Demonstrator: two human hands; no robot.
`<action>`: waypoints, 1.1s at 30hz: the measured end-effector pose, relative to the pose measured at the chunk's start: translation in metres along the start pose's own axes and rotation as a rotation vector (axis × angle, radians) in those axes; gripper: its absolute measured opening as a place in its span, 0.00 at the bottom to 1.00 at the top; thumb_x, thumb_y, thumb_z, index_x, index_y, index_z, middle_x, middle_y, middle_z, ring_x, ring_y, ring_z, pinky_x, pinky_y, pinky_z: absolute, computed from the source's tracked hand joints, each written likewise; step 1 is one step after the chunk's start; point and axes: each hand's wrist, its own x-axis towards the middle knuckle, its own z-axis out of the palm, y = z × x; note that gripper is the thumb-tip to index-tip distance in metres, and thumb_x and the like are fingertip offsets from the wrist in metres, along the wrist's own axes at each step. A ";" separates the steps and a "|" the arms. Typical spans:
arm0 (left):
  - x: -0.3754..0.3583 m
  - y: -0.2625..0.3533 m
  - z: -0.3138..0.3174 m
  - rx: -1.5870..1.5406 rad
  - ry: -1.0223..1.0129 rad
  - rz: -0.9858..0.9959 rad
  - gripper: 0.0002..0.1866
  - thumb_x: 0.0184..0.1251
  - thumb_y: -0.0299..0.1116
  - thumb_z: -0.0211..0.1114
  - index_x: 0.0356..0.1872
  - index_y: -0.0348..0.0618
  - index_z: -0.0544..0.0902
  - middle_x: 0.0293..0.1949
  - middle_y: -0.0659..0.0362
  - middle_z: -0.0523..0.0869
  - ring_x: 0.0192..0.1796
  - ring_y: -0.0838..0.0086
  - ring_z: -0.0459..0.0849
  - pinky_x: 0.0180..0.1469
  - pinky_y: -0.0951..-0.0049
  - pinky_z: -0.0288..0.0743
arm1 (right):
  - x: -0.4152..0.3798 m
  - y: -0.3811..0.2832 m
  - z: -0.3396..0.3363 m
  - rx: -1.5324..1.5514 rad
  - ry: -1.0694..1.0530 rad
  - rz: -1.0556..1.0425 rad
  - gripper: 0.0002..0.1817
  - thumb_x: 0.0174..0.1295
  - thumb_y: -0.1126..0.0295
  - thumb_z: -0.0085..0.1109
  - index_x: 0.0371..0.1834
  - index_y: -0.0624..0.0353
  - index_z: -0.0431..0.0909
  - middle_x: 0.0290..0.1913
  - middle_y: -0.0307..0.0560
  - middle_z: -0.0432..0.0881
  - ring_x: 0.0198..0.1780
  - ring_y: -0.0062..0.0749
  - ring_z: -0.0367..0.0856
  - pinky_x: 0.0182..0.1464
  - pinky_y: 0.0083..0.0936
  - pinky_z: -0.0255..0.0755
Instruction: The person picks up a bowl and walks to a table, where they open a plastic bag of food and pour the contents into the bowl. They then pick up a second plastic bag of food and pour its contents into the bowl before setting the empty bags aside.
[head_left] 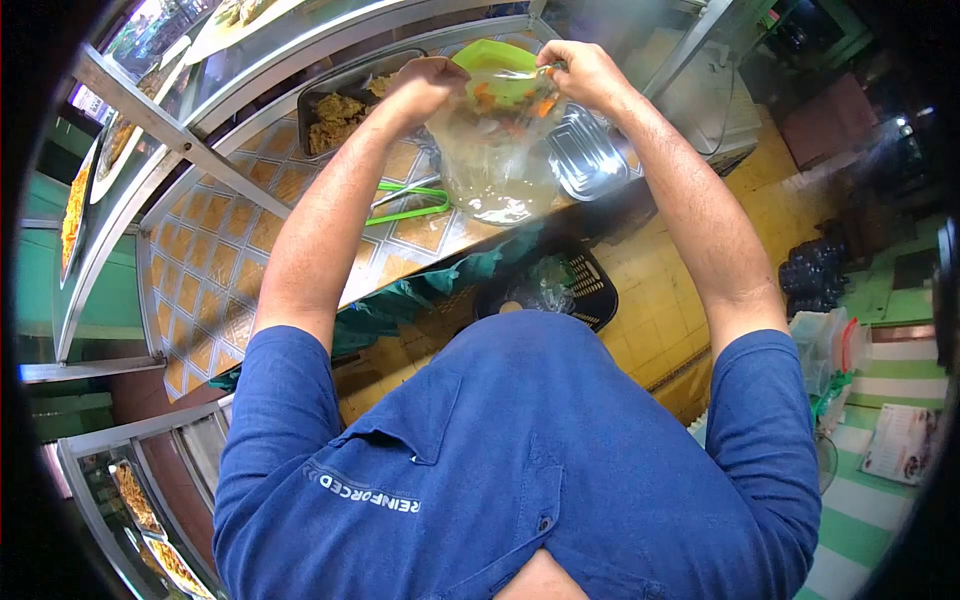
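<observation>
Both hands pinch the upper edge of a clear plastic bag [500, 165] holding pale liquid and orange and green pieces. My left hand [430, 88] grips its left side, with the fingertips partly hidden. On the opposite side, my right hand [583, 72] has thumb and fingers closed on the plastic. Behind the bag shows a bright green bowl [485, 53]. Green-handled tongs [415, 205] lie left of the bag. A shiny silver foil tray [588, 155] is to its right, below my right hand.
A dark metal pan [310, 140] of fried food sits beyond my left forearm. The counter [215, 235] has an orange-and-white tile pattern. Metal-framed glass shelves [140, 100] stand at left. Under the counter edge is a black basket [597, 290] with plastic inside.
</observation>
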 end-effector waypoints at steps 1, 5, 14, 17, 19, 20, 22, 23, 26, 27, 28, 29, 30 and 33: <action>0.000 0.001 -0.002 0.025 -0.009 0.019 0.17 0.54 0.43 0.72 0.34 0.39 0.86 0.33 0.54 0.88 0.36 0.69 0.86 0.43 0.70 0.78 | 0.000 0.000 -0.001 -0.016 -0.015 -0.013 0.16 0.57 0.71 0.62 0.49 0.48 0.83 0.48 0.49 0.86 0.52 0.43 0.83 0.55 0.36 0.76; -0.001 0.009 -0.003 0.063 -0.050 -0.069 0.12 0.57 0.37 0.71 0.33 0.39 0.84 0.32 0.58 0.87 0.36 0.74 0.83 0.42 0.72 0.76 | -0.003 0.001 -0.004 -0.043 -0.034 -0.022 0.15 0.57 0.69 0.63 0.49 0.48 0.83 0.46 0.48 0.86 0.51 0.44 0.83 0.55 0.36 0.76; 0.011 -0.020 0.009 -0.068 -0.034 -0.016 0.15 0.57 0.40 0.69 0.40 0.40 0.85 0.36 0.57 0.89 0.37 0.72 0.86 0.43 0.72 0.78 | -0.002 0.012 0.018 -0.054 0.082 -0.166 0.12 0.57 0.76 0.60 0.45 0.54 0.83 0.43 0.51 0.85 0.47 0.45 0.84 0.51 0.34 0.77; 0.011 -0.013 0.008 -0.051 -0.061 -0.007 0.14 0.56 0.37 0.69 0.39 0.39 0.85 0.35 0.57 0.88 0.37 0.74 0.85 0.44 0.73 0.78 | -0.002 0.007 0.015 -0.021 0.039 -0.102 0.14 0.56 0.77 0.58 0.45 0.52 0.83 0.43 0.51 0.85 0.48 0.46 0.83 0.52 0.36 0.76; 0.010 -0.009 0.007 -0.050 -0.039 -0.002 0.13 0.56 0.36 0.70 0.39 0.39 0.84 0.34 0.57 0.88 0.37 0.75 0.85 0.44 0.74 0.77 | -0.002 0.008 0.015 -0.001 0.033 -0.061 0.16 0.54 0.77 0.57 0.45 0.49 0.84 0.45 0.51 0.85 0.50 0.48 0.82 0.54 0.39 0.76; 0.009 -0.006 0.007 -0.050 -0.029 0.001 0.12 0.55 0.35 0.70 0.38 0.39 0.84 0.33 0.57 0.88 0.37 0.76 0.84 0.44 0.74 0.77 | -0.002 0.010 0.015 0.000 0.038 -0.075 0.16 0.54 0.77 0.58 0.45 0.49 0.84 0.45 0.51 0.85 0.50 0.47 0.83 0.54 0.39 0.76; 0.010 -0.007 0.007 -0.061 -0.029 0.001 0.13 0.55 0.34 0.70 0.39 0.39 0.84 0.34 0.57 0.88 0.37 0.76 0.85 0.44 0.74 0.77 | -0.001 0.013 0.014 -0.002 0.049 -0.103 0.16 0.53 0.77 0.58 0.45 0.50 0.84 0.45 0.51 0.85 0.51 0.46 0.83 0.54 0.38 0.76; 0.010 -0.007 0.007 -0.067 -0.029 0.001 0.13 0.55 0.34 0.70 0.39 0.38 0.84 0.34 0.57 0.88 0.37 0.76 0.85 0.44 0.74 0.78 | -0.002 0.013 0.014 0.005 0.040 -0.093 0.16 0.54 0.77 0.58 0.46 0.50 0.84 0.45 0.51 0.85 0.51 0.46 0.83 0.54 0.38 0.76; 0.014 -0.012 0.010 -0.153 -0.064 -0.017 0.12 0.59 0.30 0.69 0.43 0.38 0.84 0.37 0.60 0.87 0.40 0.78 0.83 0.48 0.75 0.78 | -0.002 0.013 0.014 0.028 0.041 -0.072 0.14 0.55 0.76 0.61 0.45 0.51 0.83 0.44 0.50 0.85 0.50 0.43 0.83 0.52 0.36 0.76; 0.014 -0.012 0.010 -0.161 -0.068 -0.020 0.13 0.59 0.29 0.69 0.45 0.39 0.84 0.38 0.59 0.88 0.40 0.78 0.84 0.48 0.75 0.78 | -0.003 0.012 0.015 0.039 0.059 -0.069 0.13 0.56 0.76 0.63 0.45 0.52 0.82 0.42 0.50 0.85 0.48 0.41 0.84 0.50 0.34 0.77; 0.014 -0.011 0.010 -0.169 -0.073 -0.024 0.14 0.59 0.29 0.69 0.46 0.39 0.85 0.40 0.59 0.88 0.40 0.78 0.84 0.49 0.75 0.78 | -0.004 0.011 0.016 0.050 0.077 -0.067 0.12 0.57 0.75 0.64 0.44 0.53 0.82 0.41 0.49 0.85 0.46 0.40 0.85 0.48 0.32 0.77; 0.014 -0.010 0.010 -0.176 -0.076 -0.028 0.15 0.59 0.28 0.68 0.48 0.39 0.85 0.41 0.58 0.88 0.41 0.78 0.84 0.49 0.76 0.78 | -0.005 0.010 0.015 0.056 0.057 -0.053 0.12 0.57 0.75 0.64 0.45 0.52 0.82 0.40 0.49 0.86 0.46 0.39 0.85 0.48 0.32 0.77; 0.013 -0.006 0.010 -0.161 -0.077 -0.025 0.15 0.59 0.28 0.68 0.49 0.39 0.85 0.41 0.58 0.88 0.41 0.78 0.84 0.49 0.76 0.78 | -0.006 0.008 0.013 0.062 0.038 -0.039 0.13 0.57 0.75 0.64 0.46 0.51 0.82 0.40 0.49 0.86 0.46 0.39 0.85 0.49 0.32 0.77; 0.012 0.003 0.008 -0.140 -0.076 -0.019 0.16 0.59 0.28 0.68 0.49 0.39 0.85 0.42 0.58 0.88 0.42 0.78 0.84 0.50 0.76 0.78 | -0.005 0.010 0.014 0.040 0.033 -0.062 0.13 0.59 0.74 0.62 0.48 0.49 0.82 0.39 0.48 0.86 0.46 0.38 0.85 0.48 0.32 0.77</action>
